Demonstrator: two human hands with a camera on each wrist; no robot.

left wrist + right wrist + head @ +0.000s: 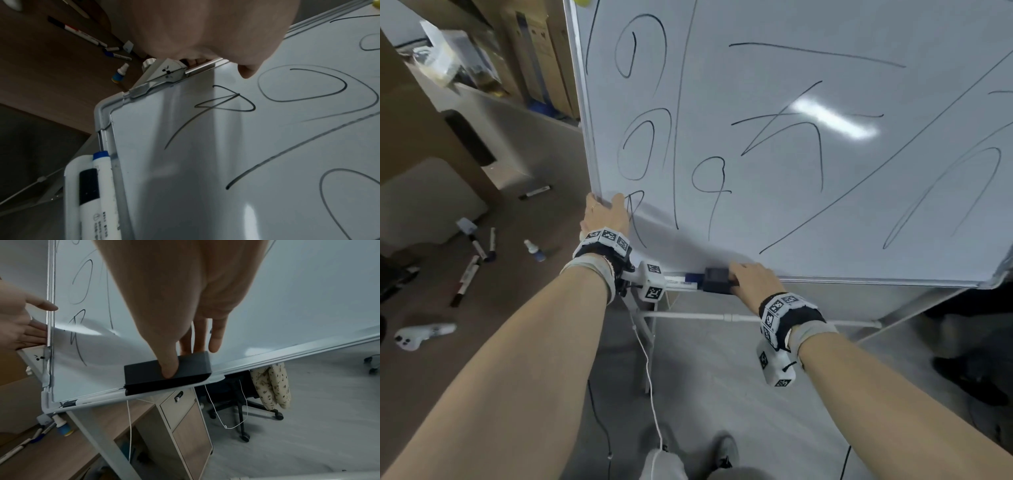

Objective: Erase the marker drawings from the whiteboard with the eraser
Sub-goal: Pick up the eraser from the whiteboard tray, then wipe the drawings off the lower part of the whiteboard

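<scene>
- The whiteboard stood tilted on its stand, covered in black marker drawings: loops toward 10 o'clock in the head view, crossed strokes near the centre, long slanted lines toward 3 o'clock.
- The eraser, a dark block, sat on the tray at the board's bottom edge, near 6 o'clock of the board.
- The right hand grasped the eraser: in the right wrist view the thumb pressed its near face while the fingers reached over its far side against the board.
- The left hand gripped the board's left edge near its lower corner, thumb on the front surface, fingers wrapped behind the frame.
- Two markers, one black-capped and one blue-capped, lay in the tray at 9 o'clock of the eraser.
- On the floor, toward 9 o'clock, lay several loose markers, a small spray bottle and a white controller.
</scene>
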